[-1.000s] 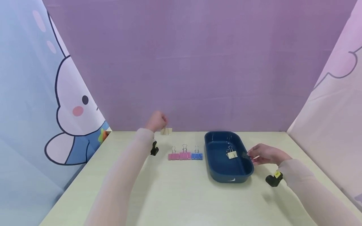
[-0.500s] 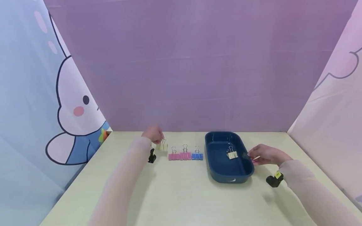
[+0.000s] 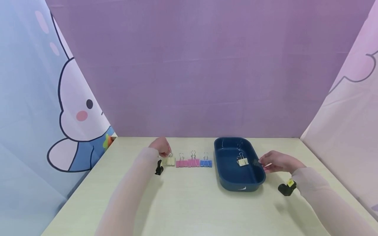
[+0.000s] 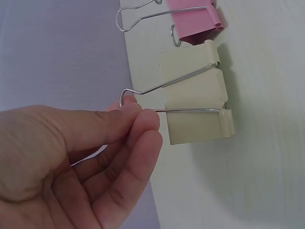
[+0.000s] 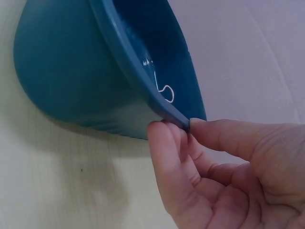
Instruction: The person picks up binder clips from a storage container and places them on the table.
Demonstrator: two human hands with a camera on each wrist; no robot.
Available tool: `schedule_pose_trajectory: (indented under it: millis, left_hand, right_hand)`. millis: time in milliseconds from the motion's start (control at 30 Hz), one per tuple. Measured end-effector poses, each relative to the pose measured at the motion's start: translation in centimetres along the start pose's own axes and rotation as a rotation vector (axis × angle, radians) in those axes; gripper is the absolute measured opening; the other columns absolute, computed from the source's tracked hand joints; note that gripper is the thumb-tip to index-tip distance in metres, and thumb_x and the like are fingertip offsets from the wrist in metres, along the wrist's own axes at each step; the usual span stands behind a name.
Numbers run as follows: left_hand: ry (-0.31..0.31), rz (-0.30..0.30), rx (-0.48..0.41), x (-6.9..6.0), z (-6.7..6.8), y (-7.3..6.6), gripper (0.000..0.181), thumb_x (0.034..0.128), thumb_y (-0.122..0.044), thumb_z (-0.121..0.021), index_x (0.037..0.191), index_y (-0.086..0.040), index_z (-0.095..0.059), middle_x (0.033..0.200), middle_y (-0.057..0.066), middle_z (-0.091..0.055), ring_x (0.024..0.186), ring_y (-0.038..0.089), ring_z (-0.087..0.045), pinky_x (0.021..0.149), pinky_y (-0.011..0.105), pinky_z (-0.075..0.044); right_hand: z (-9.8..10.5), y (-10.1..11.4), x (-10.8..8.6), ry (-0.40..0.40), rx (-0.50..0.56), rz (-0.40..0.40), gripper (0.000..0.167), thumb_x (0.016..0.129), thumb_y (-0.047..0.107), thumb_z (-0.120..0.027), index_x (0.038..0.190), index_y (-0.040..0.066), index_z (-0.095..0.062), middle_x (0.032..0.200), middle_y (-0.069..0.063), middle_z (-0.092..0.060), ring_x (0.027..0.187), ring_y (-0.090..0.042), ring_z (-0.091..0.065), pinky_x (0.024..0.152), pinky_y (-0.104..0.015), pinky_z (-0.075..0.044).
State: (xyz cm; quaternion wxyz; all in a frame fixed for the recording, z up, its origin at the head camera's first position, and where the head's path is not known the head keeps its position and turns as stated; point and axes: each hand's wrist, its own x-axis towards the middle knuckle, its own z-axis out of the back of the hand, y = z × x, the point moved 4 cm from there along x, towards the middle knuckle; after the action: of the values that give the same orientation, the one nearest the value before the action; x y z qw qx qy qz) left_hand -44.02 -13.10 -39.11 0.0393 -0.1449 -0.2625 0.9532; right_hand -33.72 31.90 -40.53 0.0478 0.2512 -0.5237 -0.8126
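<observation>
My left hand (image 3: 160, 146) pinches a cream binder clip (image 3: 170, 161) by its wire handle, between thumb and fingers. In the left wrist view the cream clip's body lies beside a pink binder clip (image 4: 198, 19), very close to it. The row carries on rightward in the head view with another pink binder clip (image 3: 193, 163) and a blue binder clip (image 3: 205, 163), handles up. My right hand (image 3: 279, 161) pinches the right rim of a dark blue tray (image 3: 240, 187). Inside that tray a cream binder clip (image 3: 243, 162) lies; something small behind it is partly hidden.
A pale wooden table (image 3: 192, 209) carries everything. A purple cloth (image 3: 189, 72) hangs along its back edge, with printed cloths at both sides. Small black cameras (image 3: 286, 188) are strapped at the wrists.
My left hand has brought the cream clip from the table's back edge forward and down, to the left end of the clip row. The right hand stays at the tray's rim.
</observation>
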Motion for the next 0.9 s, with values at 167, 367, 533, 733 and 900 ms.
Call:
schedule_pose_trajectory:
  millis: [167, 367, 533, 733, 900]
  left_hand:
    - [-0.003, -0.007, 0.002, 0.0, -0.3, 0.2, 0.006, 0.0855, 0.003, -0.066, 0.088, 0.002, -0.071, 0.069, 0.007, -0.067, 0.051, 0.011, -0.058, 0.055, 0.024, -0.055]
    - [-0.004, -0.014, -0.023, 0.2, -0.6, 0.3, 0.006, 0.0854, 0.002, -0.067, 0.088, 0.004, -0.071, 0.067, 0.007, -0.067, 0.050, 0.012, -0.059, 0.055, 0.024, -0.055]
    - [0.003, -0.009, -0.036, 0.3, -0.8, 0.4, 0.005, 0.0845, 0.003, -0.067, 0.088, 0.004, -0.070, 0.067, 0.008, -0.067, 0.050, 0.012, -0.059, 0.051, 0.023, -0.054]
    - [0.013, 0.000, -0.025, 0.4, -0.9, 0.2, 0.013, 0.0809, 0.008, -0.061, 0.090, 0.004, -0.070, 0.065, 0.007, -0.063, 0.049, 0.012, -0.054, 0.047, 0.021, -0.049]
    - [0.009, 0.017, 0.181, -0.2, 0.1, -1.0, 0.008, 0.0865, -0.006, -0.065, 0.090, -0.001, -0.070, 0.068, 0.005, -0.063, 0.051, 0.011, -0.050, 0.054, 0.023, -0.045]
  right_hand:
    - [0.0, 0.0, 0.0, 0.004, 0.006, 0.001, 0.029, 0.100, 0.005, -0.044, 0.114, -0.018, -0.053, 0.082, -0.003, -0.064, 0.073, -0.010, -0.063, 0.072, -0.026, -0.058]
    - [0.0, -0.1, 0.0, 0.008, 0.007, 0.006, 0.029, 0.100, 0.005, -0.044, 0.115, -0.019, -0.052, 0.083, -0.003, -0.064, 0.074, -0.010, -0.063, 0.071, -0.027, -0.058]
    - [0.0, 0.0, -0.1, 0.002, 0.005, 0.003, 0.030, 0.100, 0.005, -0.044, 0.115, -0.019, -0.052, 0.083, -0.003, -0.064, 0.073, -0.010, -0.062, 0.071, -0.026, -0.058]
    - [-0.1, 0.0, -0.2, -0.001, -0.003, 0.000, 0.030, 0.100, 0.005, -0.043, 0.115, -0.019, -0.052, 0.083, -0.003, -0.063, 0.074, -0.010, -0.062, 0.071, -0.026, -0.058]
    - [-0.1, 0.2, -0.2, -0.008, -0.018, -0.008, 0.030, 0.100, 0.005, -0.044, 0.115, -0.019, -0.052, 0.084, -0.004, -0.064, 0.074, -0.011, -0.062, 0.071, -0.027, -0.058]
